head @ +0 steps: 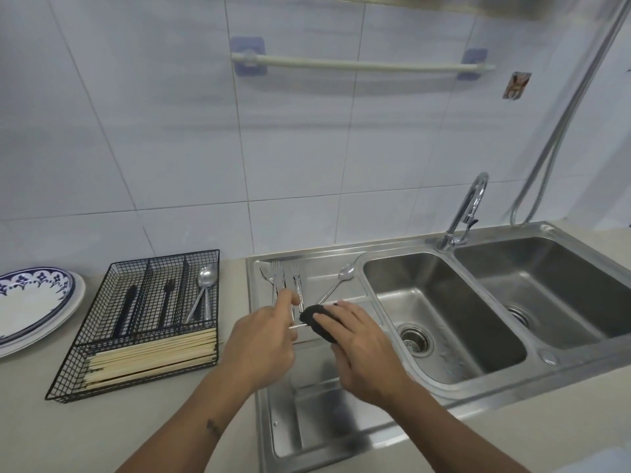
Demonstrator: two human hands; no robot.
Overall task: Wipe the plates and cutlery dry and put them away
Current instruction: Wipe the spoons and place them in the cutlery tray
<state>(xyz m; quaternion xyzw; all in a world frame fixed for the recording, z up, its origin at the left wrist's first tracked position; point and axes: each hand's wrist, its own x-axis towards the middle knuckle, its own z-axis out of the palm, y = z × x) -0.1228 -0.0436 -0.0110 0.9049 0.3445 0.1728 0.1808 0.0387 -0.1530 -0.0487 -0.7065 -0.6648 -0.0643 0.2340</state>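
Left hand pinches a thin metal utensil over the drainboard; right hand presses a dark cloth around it. Forks, spoon lie behind. Basket holds cutlery; plates stacked left.

A single wide-angle view from the person's head looks forward and down over a kitchen counter, close enough that both forearms enter from the bottom edge and the hands meet near the middle of the frame. It faces a tiled wall squarely, with a towel rail high in the picture. The steel sink fills the lower right, its draining board directly below the camera; a wire cutlery tray sits lower left, and stacked plates are cut by the left edge. Straight lines bow towards the borders.
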